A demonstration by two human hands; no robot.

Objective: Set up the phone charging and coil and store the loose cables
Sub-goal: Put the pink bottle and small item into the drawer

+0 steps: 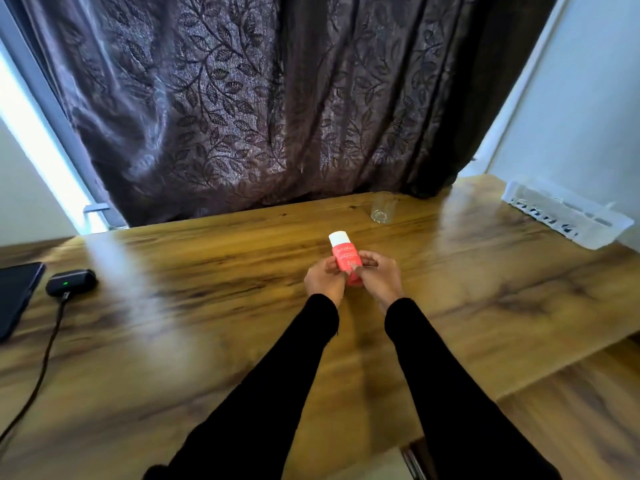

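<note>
Oddly, neither hand is on a cable: the left hand [325, 279] and right hand [380, 277] both close their grip around a red bottle [344, 258] with a white cap, held mid-bench [467, 292]. The charging part looks set, judging by the black cable [41, 368] plugged into a small dark case [71, 281] showing a green light, beside a dark flat device [15, 296] at far left. Next likely calls for putting the bottle aside, perhaps toward the white basket [568, 216].
</note>
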